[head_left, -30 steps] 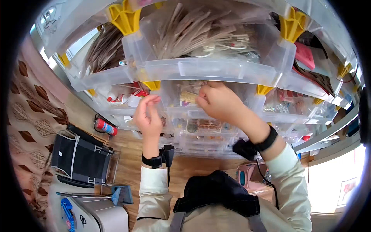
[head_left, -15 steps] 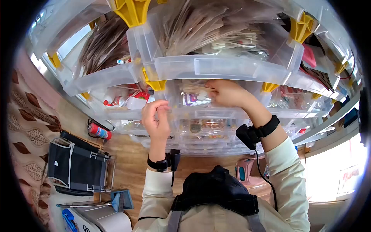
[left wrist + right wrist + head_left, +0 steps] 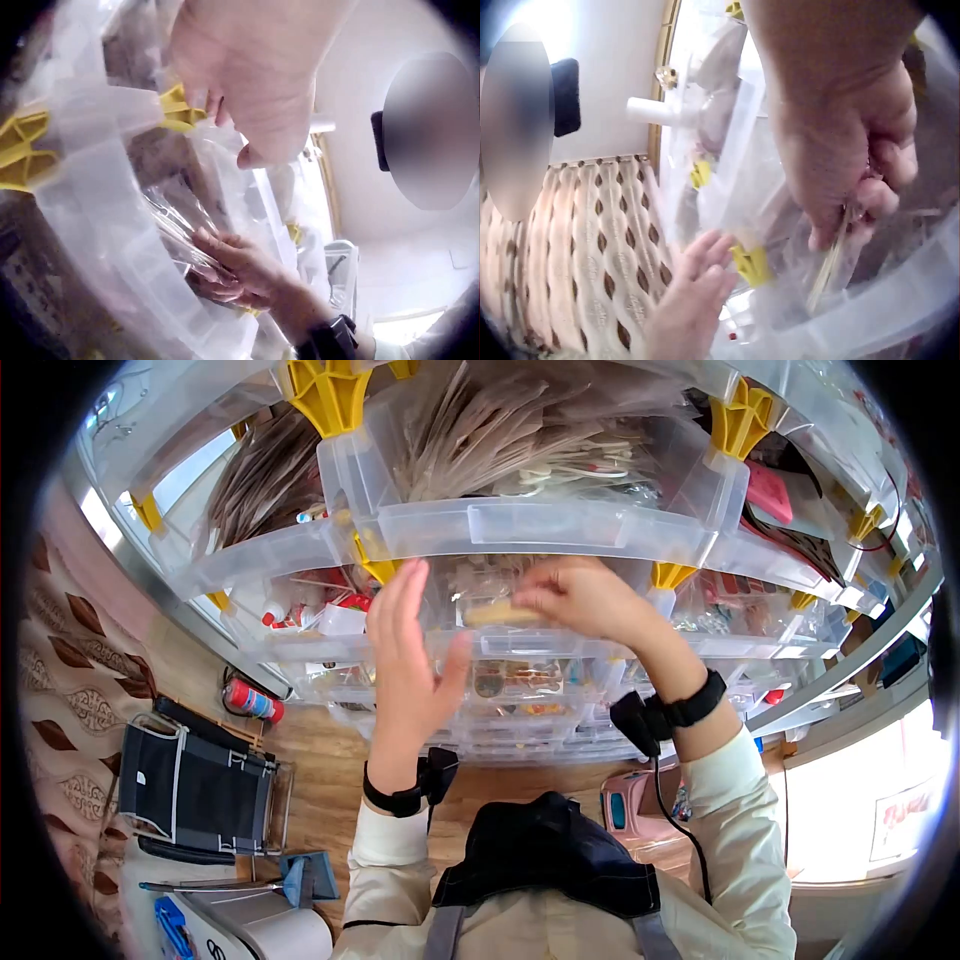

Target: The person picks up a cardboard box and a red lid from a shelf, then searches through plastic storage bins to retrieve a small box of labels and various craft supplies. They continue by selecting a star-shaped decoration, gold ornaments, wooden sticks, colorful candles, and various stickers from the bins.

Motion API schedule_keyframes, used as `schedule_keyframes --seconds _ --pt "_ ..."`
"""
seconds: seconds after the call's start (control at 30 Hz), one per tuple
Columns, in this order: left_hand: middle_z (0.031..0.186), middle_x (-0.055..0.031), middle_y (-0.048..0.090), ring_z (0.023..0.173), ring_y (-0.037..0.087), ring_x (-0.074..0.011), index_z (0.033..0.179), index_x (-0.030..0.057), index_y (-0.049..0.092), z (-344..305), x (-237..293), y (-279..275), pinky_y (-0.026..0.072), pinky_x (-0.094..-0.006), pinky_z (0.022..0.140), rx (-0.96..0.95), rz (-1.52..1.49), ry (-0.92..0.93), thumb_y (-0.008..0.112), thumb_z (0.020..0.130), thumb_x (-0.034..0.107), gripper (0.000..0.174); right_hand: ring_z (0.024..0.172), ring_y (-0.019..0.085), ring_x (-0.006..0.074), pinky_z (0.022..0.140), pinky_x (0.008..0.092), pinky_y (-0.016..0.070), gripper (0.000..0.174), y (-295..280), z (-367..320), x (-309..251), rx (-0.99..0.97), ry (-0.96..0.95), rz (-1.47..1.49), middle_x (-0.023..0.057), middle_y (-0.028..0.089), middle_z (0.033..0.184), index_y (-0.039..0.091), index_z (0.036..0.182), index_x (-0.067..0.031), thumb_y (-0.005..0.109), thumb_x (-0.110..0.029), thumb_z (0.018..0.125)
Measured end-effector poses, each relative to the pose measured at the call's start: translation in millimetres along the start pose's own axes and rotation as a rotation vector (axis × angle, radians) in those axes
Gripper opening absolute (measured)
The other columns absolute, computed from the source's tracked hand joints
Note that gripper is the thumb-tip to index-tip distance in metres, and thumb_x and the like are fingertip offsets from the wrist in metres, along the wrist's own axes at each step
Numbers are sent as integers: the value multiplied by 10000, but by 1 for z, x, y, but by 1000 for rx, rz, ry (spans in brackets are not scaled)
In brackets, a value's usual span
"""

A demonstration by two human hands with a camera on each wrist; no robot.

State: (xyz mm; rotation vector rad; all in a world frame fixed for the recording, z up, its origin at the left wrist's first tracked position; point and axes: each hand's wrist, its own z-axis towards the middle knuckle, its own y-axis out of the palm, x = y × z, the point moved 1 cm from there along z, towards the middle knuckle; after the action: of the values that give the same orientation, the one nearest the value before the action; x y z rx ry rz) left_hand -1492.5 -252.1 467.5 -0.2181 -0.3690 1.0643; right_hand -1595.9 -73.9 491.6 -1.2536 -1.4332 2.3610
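Stacked clear bins (image 3: 545, 528), far side. Left hand (image 3: 408, 685), left: fingers spread, empty. Right hand (image 3: 585, 600), right: pinching slender pale sticks (image 3: 827, 268) at the lower middle bin's opening. Apparent step: handling the bundle; the next move calls for a firm pinch, clear of the rim. Lettering: none legible.

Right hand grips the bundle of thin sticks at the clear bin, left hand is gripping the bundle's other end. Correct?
Not quite: the left hand isn't on the bundle. The head view shows it open, fingers straight, apart from the sticks. The rest holds: right hand grips the bundle of thin sticks at the clear bin.
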Motion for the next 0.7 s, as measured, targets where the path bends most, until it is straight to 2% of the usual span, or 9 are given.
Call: schedule_keyframes --seconds 0.03,0.1,0.13,0.2,0.3,0.4,0.5,0.63,0.7 --pt "1157 -149 506 1023 508 -264 1194 21 441 3 10 -2 392 -352 860 1 3 -2 604 807 193 454 606 568 135 588 279 454 256 -4 -7 -9 -3 -3 1 99 609 732 604 974 -22 592 -224 817" --pt "1087 -148 561 950 555 -230 1154 2 482 3 25 0 431 -332 820 -267 -321 -248 630 773 112 424 715 597 321 669 363 469 227 -10 -24 -29 -140 -118 -3 164 618 799 635 854 -36 616 -248 773" --pt "1087 -148 561 950 555 -230 1154 2 482 -2 28 0 431 -332 820 -270 -323 -248 630 773 112 424 715 597 321 669 363 469 227 -16 -32 -37 -139 -115 0 164 618 799 635 854 -36 616 -248 773" --pt "919 -89 624 818 583 -132 1038 -11 548 -18 28 8 459 -248 717 -592 -729 -774 640 770 42 288 632 571 78 561 221 449 274 -26 -47 -47 -194 -160 78 66 610 751 583 1028 -46 641 -73 761" --pt "792 -29 629 720 563 -61 925 -14 577 -27 47 11 447 -183 639 -255 -897 -764 600 796 -8 131 693 571 55 596 179 448 496 -34 -73 -40 -39 -14 463 36 603 806 477 1176 -72 648 38 723" --pt "826 -37 622 737 563 -76 897 -7 570 -34 61 10 444 -197 675 -121 -974 -799 589 818 22 87 759 569 60 634 163 447 642 -36 -92 -30 68 57 881 28 590 856 364 1265 -81 627 107 710" --pt "871 -45 616 778 558 -87 917 -8 573 -43 69 15 438 -222 727 -87 -1161 -899 595 827 67 119 789 569 69 674 183 451 537 -32 -101 -23 140 39 974 38 595 828 393 1223 -34 605 93 746" --pt "922 -58 610 850 554 -105 976 -13 576 -48 74 21 424 -248 779 -236 -1162 -835 594 838 113 188 779 572 77 706 193 445 442 -33 -105 -22 237 32 855 29 604 792 436 1165 -12 598 77 764" --pt "948 -67 607 893 552 -121 1039 -21 569 -52 75 26 419 -262 797 -441 -1091 -652 601 836 133 257 771 571 78 709 195 444 423 -33 -105 -22 243 -35 767 26 607 784 447 1151 -13 597 76 766"
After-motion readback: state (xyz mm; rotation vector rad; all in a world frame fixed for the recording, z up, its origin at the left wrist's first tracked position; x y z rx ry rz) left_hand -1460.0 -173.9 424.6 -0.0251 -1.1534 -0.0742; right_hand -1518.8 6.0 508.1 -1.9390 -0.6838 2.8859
